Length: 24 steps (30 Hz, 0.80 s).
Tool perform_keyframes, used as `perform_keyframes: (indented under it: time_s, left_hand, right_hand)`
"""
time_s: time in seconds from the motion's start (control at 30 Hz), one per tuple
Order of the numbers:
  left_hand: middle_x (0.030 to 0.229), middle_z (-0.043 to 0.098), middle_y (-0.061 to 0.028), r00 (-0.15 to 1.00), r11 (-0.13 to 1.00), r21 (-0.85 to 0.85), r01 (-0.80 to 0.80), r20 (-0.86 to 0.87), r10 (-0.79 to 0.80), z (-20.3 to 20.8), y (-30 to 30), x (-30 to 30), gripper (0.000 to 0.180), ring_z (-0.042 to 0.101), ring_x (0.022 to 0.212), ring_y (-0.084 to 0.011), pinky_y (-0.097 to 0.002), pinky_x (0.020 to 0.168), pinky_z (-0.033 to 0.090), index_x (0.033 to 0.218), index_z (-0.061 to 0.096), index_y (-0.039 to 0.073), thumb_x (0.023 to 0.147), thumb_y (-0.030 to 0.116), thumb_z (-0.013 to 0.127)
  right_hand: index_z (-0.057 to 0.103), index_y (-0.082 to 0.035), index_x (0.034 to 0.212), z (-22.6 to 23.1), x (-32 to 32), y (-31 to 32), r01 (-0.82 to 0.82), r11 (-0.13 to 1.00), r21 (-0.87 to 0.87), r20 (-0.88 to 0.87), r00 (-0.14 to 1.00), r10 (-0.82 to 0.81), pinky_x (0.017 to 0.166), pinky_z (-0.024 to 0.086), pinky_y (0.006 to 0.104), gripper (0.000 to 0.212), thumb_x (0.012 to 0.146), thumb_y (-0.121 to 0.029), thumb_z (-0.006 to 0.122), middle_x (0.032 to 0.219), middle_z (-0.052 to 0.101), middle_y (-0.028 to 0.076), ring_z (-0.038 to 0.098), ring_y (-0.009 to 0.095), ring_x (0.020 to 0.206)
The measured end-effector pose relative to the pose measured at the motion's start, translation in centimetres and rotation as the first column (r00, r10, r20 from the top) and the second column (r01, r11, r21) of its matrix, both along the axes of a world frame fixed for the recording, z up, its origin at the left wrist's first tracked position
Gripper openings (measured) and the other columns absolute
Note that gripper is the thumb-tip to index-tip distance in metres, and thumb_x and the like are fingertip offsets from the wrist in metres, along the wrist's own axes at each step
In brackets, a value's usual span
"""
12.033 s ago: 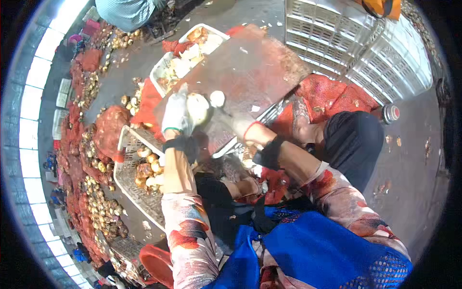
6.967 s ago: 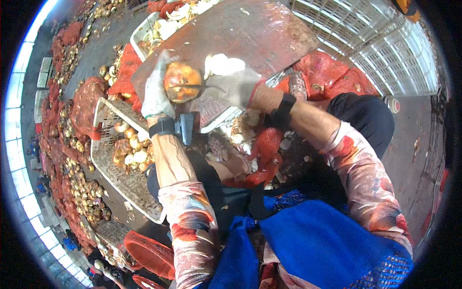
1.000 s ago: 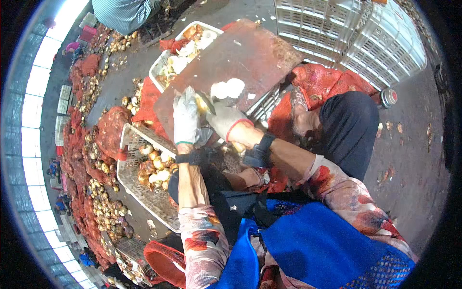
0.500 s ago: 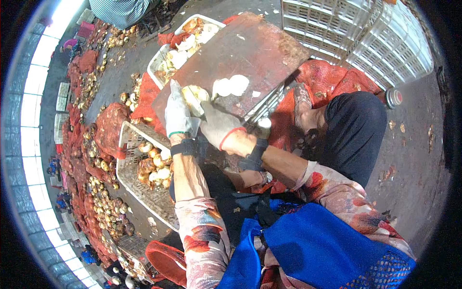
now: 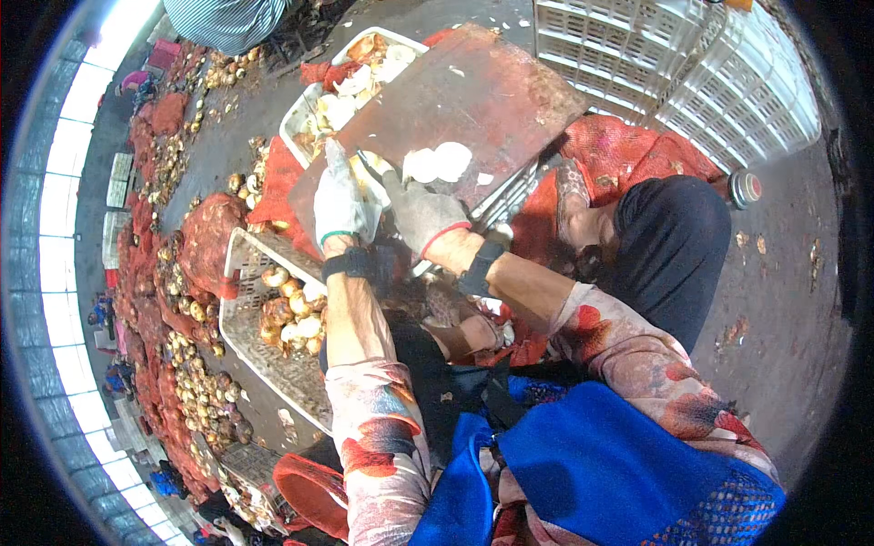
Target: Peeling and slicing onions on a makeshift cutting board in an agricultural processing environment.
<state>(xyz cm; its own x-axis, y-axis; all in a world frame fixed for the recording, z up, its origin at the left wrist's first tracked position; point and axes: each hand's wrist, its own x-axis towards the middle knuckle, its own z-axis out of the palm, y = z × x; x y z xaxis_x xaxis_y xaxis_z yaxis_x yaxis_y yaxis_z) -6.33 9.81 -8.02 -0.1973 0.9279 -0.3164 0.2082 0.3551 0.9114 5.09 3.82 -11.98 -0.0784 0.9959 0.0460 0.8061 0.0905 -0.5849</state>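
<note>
In a whitish glove, my left hand (image 5: 342, 198) grips an onion (image 5: 371, 164) at the near left edge of a reddish-brown board (image 5: 464, 100). My right hand (image 5: 421, 211), in a grey glove with a red cuff, is closed against the onion's right side. Whatever it may hold is hidden by its fingers. Two pale peeled onion pieces (image 5: 451, 160) lie on the board just beyond my right hand, with a small white scrap (image 5: 484, 178) beside them. Gloves cover most of the onion between my hands.
A white crate (image 5: 244, 350) of brown-skinned onions (image 5: 293, 309) stands left of my forearm. Behind the board, another white crate (image 5: 293, 123) holds pale onion pieces and skins. Red mesh sacks (image 5: 214, 238) lie left. A tall white crate (image 5: 719, 73) and lidded jar (image 5: 746, 188) stand right.
My right hand has turned and shifted slightly left, nearer my left hand. The onion is now more covered by the gloves. The pieces on the board have stayed put.
</note>
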Motion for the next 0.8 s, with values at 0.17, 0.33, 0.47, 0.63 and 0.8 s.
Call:
perform_keyframes:
  time_s: [0.17,0.33,0.47,0.63,0.8]
  left_hand:
    - [0.099,0.066,-0.0144,0.937,0.966,0.192,0.171,-0.335,-0.099,-0.5,0.4,0.0,0.049,0.062,0.084,-0.0216,-0.0305,0.07,0.049,0.118,0.058,-0.002,0.094,0.041,0.053]
    - [0.09,0.067,-0.0069,0.971,0.995,0.097,0.0,0.237,-0.023,-1.1,0.4,-0.3,0.05,0.061,0.072,-0.0128,-0.0256,0.063,0.048,0.109,0.062,-0.001,0.095,0.045,0.05]
    - [0.077,0.061,-0.0102,0.953,0.908,0.342,0.242,-0.262,-0.155,-5.0,2.3,-2.8,0.038,0.058,0.068,-0.0201,-0.0285,0.062,0.049,0.106,0.057,0.0,0.096,0.035,0.049]
    - [0.094,0.062,-0.0206,0.827,0.88,0.214,0.424,-0.488,-0.279,-5.8,2.4,-3.2,0.072,0.059,0.084,-0.0366,-0.0414,0.074,0.048,0.137,0.033,-0.001,0.074,0.005,0.067]
    - [0.091,0.062,-0.0198,0.956,0.927,0.268,0.261,-0.202,-0.211,-5.1,0.3,-3.9,0.047,0.062,0.089,-0.0324,-0.038,0.076,0.051,0.128,0.04,-0.003,0.09,0.021,0.054]
  right_hand:
    - [0.042,-0.005,0.126,0.0,0.4,1.4,0.003,0.999,-0.051,-0.033,0.999,-0.005,0.065,0.053,0.0458,0.039,0.087,-0.009,0.047,0.094,0.064,0.025,0.067,0.037,0.079]
    - [0.038,-0.008,0.134,-0.5,0.1,2.0,-0.028,0.997,-0.069,-0.072,0.997,0.023,0.072,0.052,0.0477,0.047,0.088,-0.011,0.046,0.099,0.064,0.026,0.066,0.038,0.084]
    - [0.036,-0.012,0.138,1.6,1.3,1.8,-0.072,0.969,-0.234,-0.199,0.98,0.025,0.083,0.049,0.0484,0.049,0.091,-0.025,0.044,0.113,0.061,0.024,0.061,0.039,0.102]
    - [0.046,-0.008,0.13,1.6,1.4,1.3,0.018,0.965,-0.261,-0.467,0.873,-0.142,0.087,0.047,0.0456,0.047,0.09,-0.032,0.049,0.118,0.059,0.022,0.059,0.039,0.105]
    - [0.051,-0.006,0.125,1.6,2.4,0.4,-0.035,0.923,-0.383,-0.775,0.556,-0.3,0.09,0.044,0.0403,0.04,0.091,-0.026,0.047,0.123,0.056,0.021,0.056,0.034,0.11]
